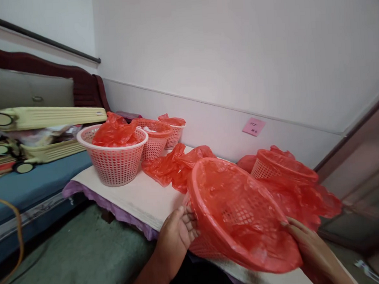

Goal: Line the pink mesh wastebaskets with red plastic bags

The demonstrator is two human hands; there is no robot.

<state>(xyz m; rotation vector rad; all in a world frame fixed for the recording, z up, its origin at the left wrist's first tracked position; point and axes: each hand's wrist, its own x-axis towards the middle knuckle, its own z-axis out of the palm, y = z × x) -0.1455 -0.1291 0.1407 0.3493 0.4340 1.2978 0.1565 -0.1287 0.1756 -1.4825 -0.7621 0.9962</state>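
Note:
A pink plastic basket (205,239) lined with a red plastic bag (245,211) is tilted, its mouth towards me. The bag is folded over the rim. My right hand (308,246) grips the lined rim at the lower right, thumb on the inner side; its other fingers are mostly hidden. At the basket's left side is my left hand (177,235), palm turned inward and fingers loosely bent, their tips at the basket wall without closing round it. Behind the basket, a crumpled red bag (168,167) lies on the white tabletop (151,200).
A basket with a red bag bunched inside (116,163) stands at left, two smaller lined baskets (157,142) (176,134) behind it. Another lined basket (268,165) is at right. A pink note (253,126) is on the wall. An open yellow suitcase (53,116) lies on the bed (56,171).

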